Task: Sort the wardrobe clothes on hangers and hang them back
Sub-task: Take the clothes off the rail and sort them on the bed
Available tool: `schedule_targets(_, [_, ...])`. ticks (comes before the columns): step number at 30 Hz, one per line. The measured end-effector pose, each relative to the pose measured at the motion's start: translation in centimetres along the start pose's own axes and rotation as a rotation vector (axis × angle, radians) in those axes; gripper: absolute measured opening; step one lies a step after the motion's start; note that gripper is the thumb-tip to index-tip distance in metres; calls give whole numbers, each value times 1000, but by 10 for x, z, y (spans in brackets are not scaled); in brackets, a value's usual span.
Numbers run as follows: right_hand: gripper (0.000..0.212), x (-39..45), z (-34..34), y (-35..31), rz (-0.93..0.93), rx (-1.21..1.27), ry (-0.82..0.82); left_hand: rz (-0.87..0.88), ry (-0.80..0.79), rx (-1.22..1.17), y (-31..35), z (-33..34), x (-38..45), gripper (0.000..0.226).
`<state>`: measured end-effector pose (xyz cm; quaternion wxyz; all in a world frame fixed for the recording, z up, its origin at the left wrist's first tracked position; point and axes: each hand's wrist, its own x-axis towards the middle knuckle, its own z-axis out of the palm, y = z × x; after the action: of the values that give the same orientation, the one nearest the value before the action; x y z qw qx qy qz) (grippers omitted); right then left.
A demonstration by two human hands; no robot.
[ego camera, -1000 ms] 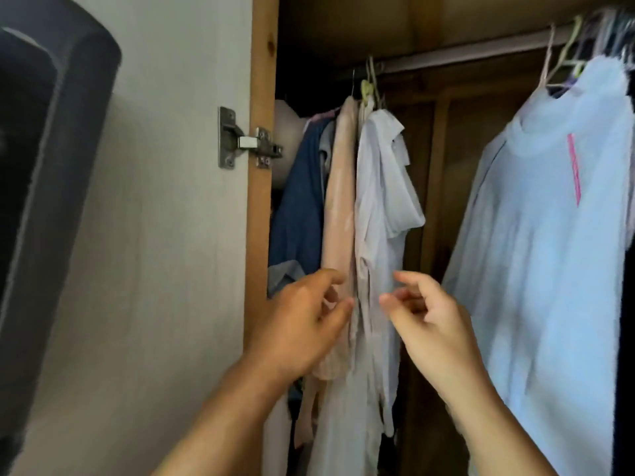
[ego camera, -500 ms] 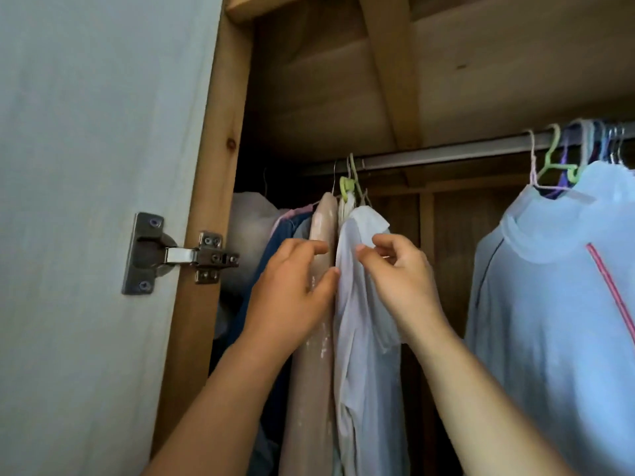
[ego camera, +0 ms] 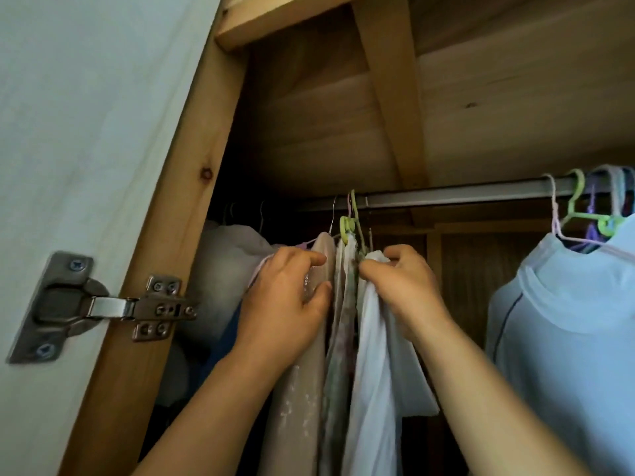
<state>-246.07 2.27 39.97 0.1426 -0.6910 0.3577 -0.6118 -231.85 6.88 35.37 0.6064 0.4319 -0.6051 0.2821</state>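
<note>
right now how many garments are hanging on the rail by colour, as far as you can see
grey bulky garment: 1
dark blue garment: 1
beige sequinned garment: 1
pale floral garment: 1
white thin shirt: 1
light blue top: 1
Total: 6 that can be told apart; more may hide between them on the metal rail.

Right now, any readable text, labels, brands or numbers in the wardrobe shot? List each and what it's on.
None readable.
Door hinge: bare metal and screws, no stamp legible.
Garments gripped by the left hand and right hand: no tags or print visible.
Pale blue garment on the right: dark seam line only, no lettering.
Hangers and rail: no markings.
</note>
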Motion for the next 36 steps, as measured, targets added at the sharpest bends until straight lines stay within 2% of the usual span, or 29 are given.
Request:
schedule_targets(3, [13, 5, -14, 0, 24, -87, 37, 35, 4, -26, 4, 7, 1, 28])
schedule_targets(5, [20, 7, -17, 1, 21, -174, 50, 42, 4, -30, 7, 11, 1, 29])
schedule_targets(8, [14, 10, -18, 1, 13, -266, 80, 38, -31, -23, 9, 17, 1, 34])
schedule_targets(11, [25, 13, -18, 6, 10, -285, 116, 32, -50, -30, 9, 21, 0, 37])
schedule_targets(14, [13, 13, -15, 9, -15, -243, 145, 42, -59, -6, 9, 24, 0, 39])
schedule_targets(16, [33, 12, -11, 11, -7, -143, 164, 57, -57, 0, 9, 26, 0, 41])
schedule_targets(22, [41, 5, -13, 16, -15, 4, 158, 61, -26, -46, 9, 28, 0, 42])
schedule_targets(36, [36, -23, -59, -5, -77, -41, 168, 37, -8, -170, 14, 29, -2, 35])
